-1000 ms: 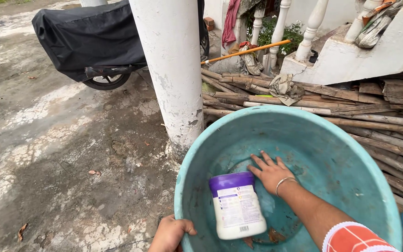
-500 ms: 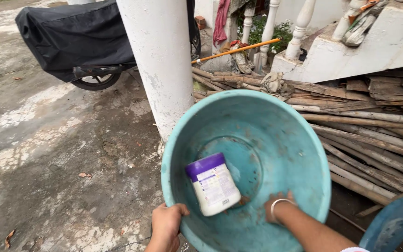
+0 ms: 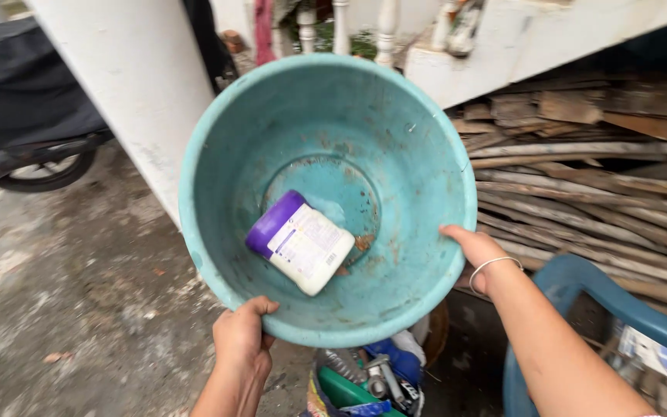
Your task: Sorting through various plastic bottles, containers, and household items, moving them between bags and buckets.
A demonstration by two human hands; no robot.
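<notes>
Left hand [image 3: 242,340]: I am seeing its grip closing on the near rim of the basin, thumb curling over the edge, fingers going underneath out of sight.
Right hand [image 3: 479,251]: its grip is clamping the basin's right rim, thumb lying on the inner wall; a thin bangle [image 3: 494,266] is sitting on the wrist.
Basin [image 3: 395,108]: round, teal, stained; both hands are holding it in the air, tilting it so the inside is facing the camera.
Jar [image 3: 299,242]: white with a purple lid, lying on its side at the basin's bottom, lid pointing to the upper left, touching the inner wall.
Pillar [image 3: 129,85]: white, standing behind the basin's left edge.
Wood pile [image 3: 588,193]: poles and planks stacking up to the right, under a white stair.
Chair [image 3: 596,293]: blue plastic, showing beneath the right forearm.
Below the basin: a bag of mixed items [image 3: 364,378] is resting on the floor.
Covered motorbike [image 3: 17,100]: standing at far left.
</notes>
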